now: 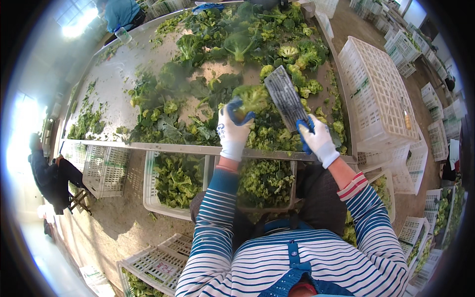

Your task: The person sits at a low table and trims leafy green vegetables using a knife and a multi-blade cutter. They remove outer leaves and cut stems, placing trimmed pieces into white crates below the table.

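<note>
My left hand (234, 122), in a white glove with blue-coated fingers, grips a pale green broccoli piece (253, 97), blurred at its edges. Just right of it, my right hand (315, 135), gloved alike, holds a broad cleaver-like knife (284, 97) with a dark, streaked rectangular blade. Its handle is hidden in my fist. The blade tilts up and to the left, close beside the broccoli piece. Beneath both hands lie loose florets (271, 130) on a metal-rimmed table (111, 80). Whole broccoli heads (237, 45) and leaves cover the table's far middle.
Crates of broccoli pieces (180, 185) (265, 182) stand below the table's near edge. At the right, an upturned white crate (374, 89) carries a wooden-handled tool (407, 120). One person (120, 15) is at the far left corner; another (48, 174) sits at left.
</note>
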